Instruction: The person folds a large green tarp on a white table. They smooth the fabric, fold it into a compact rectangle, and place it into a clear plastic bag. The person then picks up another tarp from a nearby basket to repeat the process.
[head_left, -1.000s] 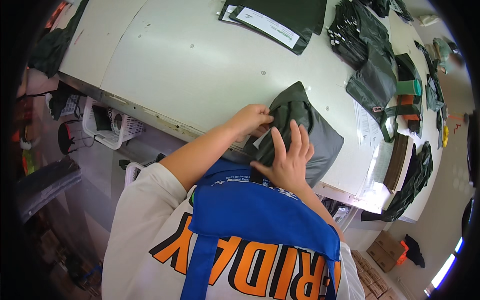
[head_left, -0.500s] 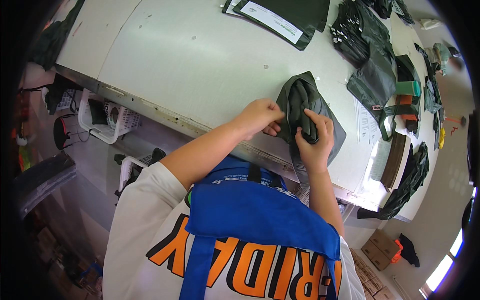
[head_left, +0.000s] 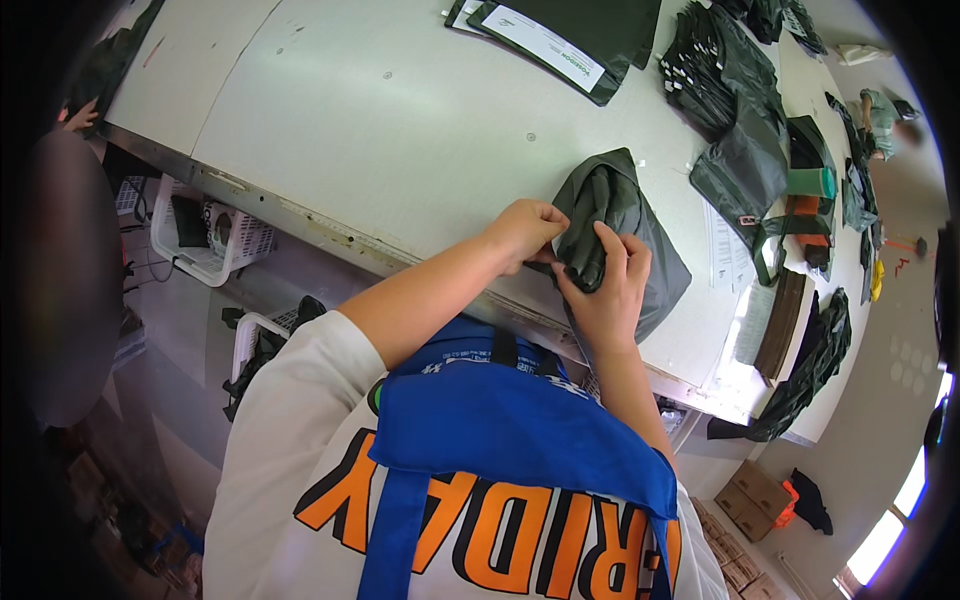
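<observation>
A dark grey-green piece of thin, slightly shiny fabric lies bunched and folded at the front edge of the white table. My left hand pinches the fabric's left edge between thumb and fingertips. From the right, my right hand grips a thick gathered fold, thumb below and fingers over the top. Both hands are close together, with the fold between them. Part of the cloth hangs over the table edge behind my right wrist. What lies inside the fold is hidden.
Flat dark pieces with a white label lie at the far side. Right of me are a bundle of dark strips, a green roll and printed sheets. White baskets stand below the table. Another person's hand shows far left.
My right hand has shifted left and slightly nearer, toward my left hand. The fold's opening has narrowed. At the left, a dark blurred shape and another person's hand have come into view.
</observation>
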